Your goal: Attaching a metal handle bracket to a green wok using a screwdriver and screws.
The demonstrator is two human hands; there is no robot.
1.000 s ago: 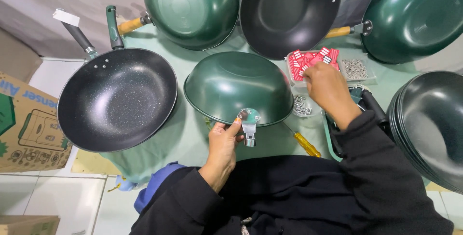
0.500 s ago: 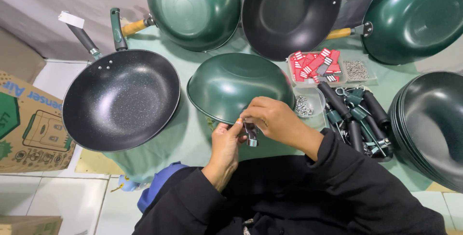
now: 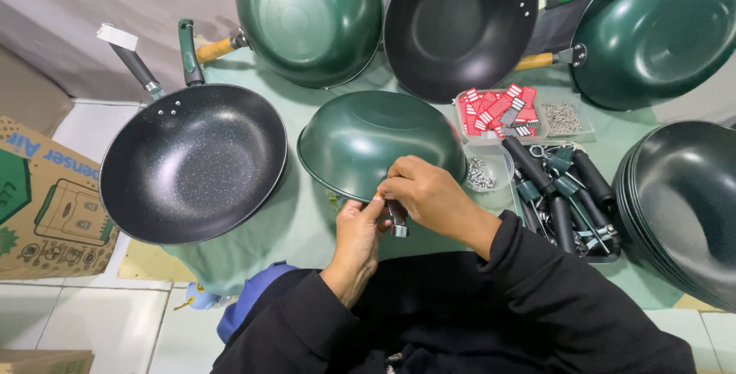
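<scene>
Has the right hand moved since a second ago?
Yes. The right hand came left from the tray of red packets to the near rim of the upturned green wok, meeting the left hand at the metal bracket.

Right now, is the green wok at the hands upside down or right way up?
Upside down: the green wok shows its domed outer bottom, rim down on the table.

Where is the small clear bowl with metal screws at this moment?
In the head view, the clear bowl sits right of centre, between the upturned green wok and the tray of black handles.
</scene>
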